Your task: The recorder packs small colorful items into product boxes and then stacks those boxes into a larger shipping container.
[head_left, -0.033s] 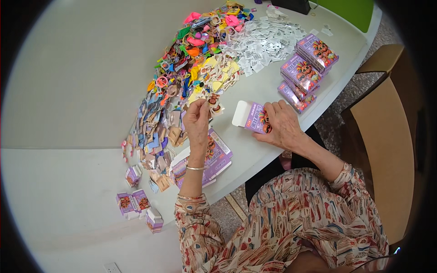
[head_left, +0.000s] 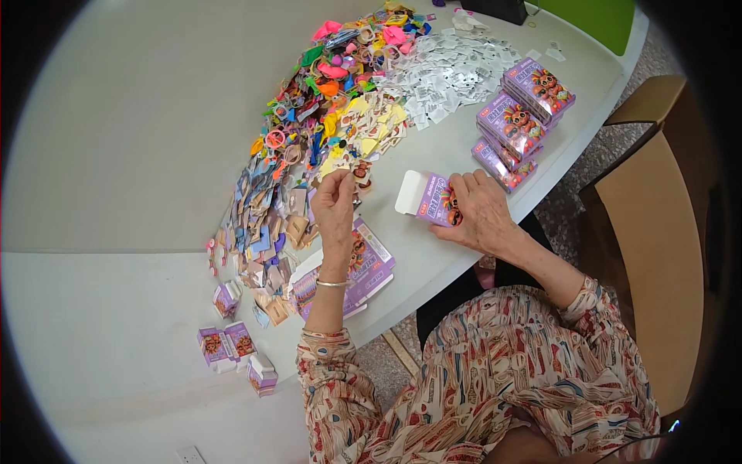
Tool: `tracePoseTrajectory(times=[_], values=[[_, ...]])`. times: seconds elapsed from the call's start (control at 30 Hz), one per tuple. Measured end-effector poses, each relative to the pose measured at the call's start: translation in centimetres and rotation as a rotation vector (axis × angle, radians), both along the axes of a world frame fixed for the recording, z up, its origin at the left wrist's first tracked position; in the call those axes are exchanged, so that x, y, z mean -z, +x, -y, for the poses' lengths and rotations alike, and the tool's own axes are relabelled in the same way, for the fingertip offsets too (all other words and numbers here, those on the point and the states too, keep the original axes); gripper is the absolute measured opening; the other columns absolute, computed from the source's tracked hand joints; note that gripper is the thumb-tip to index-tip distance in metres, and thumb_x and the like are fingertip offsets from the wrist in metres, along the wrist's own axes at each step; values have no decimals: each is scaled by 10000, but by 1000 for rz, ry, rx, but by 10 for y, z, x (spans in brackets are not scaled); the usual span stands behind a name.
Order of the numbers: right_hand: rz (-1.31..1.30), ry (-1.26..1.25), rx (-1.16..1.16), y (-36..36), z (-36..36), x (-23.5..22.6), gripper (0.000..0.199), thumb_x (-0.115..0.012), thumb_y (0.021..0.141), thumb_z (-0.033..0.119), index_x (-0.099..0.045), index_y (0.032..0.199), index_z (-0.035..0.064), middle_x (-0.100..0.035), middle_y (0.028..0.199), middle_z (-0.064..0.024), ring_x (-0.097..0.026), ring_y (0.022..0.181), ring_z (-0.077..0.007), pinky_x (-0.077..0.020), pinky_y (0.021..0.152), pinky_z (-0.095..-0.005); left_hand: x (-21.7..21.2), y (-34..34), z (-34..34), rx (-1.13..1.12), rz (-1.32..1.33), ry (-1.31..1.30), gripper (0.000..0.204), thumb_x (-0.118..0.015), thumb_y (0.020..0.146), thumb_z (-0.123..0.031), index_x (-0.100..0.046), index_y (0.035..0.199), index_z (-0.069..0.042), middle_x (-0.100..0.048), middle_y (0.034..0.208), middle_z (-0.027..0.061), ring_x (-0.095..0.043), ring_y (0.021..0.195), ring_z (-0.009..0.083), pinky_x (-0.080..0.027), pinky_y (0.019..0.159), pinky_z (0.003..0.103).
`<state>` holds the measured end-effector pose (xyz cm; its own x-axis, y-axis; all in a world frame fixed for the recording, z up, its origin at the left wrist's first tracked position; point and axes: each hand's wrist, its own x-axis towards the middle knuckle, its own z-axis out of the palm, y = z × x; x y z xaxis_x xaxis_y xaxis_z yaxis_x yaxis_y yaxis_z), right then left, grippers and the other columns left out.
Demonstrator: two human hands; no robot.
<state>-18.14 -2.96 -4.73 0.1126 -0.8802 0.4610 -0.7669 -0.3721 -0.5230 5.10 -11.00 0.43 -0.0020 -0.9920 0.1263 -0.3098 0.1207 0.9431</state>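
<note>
My right hand [head_left: 481, 210] grips a small purple carton [head_left: 437, 203] printed with cartoon figures. Its white end flap [head_left: 410, 191] stands open, facing my left hand. Over the edge of the heap, my left hand [head_left: 334, 207] is closed in a pinch. A small picture card [head_left: 362, 173] with brown round figures shows at its fingertips. Just beyond it lies a pile of cream and yellow picture pieces [head_left: 374, 124]. Beneath my left wrist are flattened purple cartons [head_left: 372, 259], partly hidden by the forearm.
Filled-out purple boxes [head_left: 513, 125] are stacked at the right table edge. White paper slips [head_left: 452, 73] spread at the back, beside colourful small toys [head_left: 328, 71]. Blue and tan cards [head_left: 267, 224] heap to the left. Several small cartons [head_left: 263, 374] lie at the lower left. A chair [head_left: 653, 255] stands at right.
The picture card at my left fingertips has turned slightly and shows narrower. The carton in my right hand has barely shifted. Both hands stay in place.
</note>
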Motion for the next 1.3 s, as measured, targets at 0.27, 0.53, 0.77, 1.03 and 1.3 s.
tracePoseTrajectory(times=[0.27,0.53,0.77,1.03,1.3], values=[[-25,-2,9,0,2,4,618,-809,593,431,-486,917,15,-505,808,-124,-497,798,-290,-424,730,-399,-7,-2,-4,2,-20,-24,141,-621,919,-111,-664,965,15,-601,787,-40,-476,688,20,-375,593,177],[-32,20,-5,3,2,3,625,-805,596,418,-488,940,5,-510,837,-133,-497,815,-294,-425,744,-399,-6,-6,-10,36,100,-22,139,-618,922,-89,-659,971,34,-638,798,-11,-514,694,26,-417,601,196],[-30,13,-40,4,0,-1,638,-795,602,425,-487,956,-7,-507,852,-137,-493,824,-299,-423,749,-400,-20,-21,-22,353,675,-415,226,-658,838,-16,-665,1064,-21,-669,832,84,-604,752,153,-471,679,268],[34,14,-48,3,-1,6,653,-794,604,406,-490,993,-21,-517,850,-146,-498,821,-305,-426,747,-403,-24,-20,-19,301,291,-46,195,-635,862,-41,-663,1053,-9,-680,778,78,-625,651,139,-484,607,259],[124,-27,-11,7,3,10,674,-811,588,395,-495,1012,-22,-512,823,-148,-492,802,-309,-425,734,-409,10,51,68,-103,1006,-607,199,-683,822,-132,-675,977,-8,-678,924,126,-621,824,251,-489,748,358]])
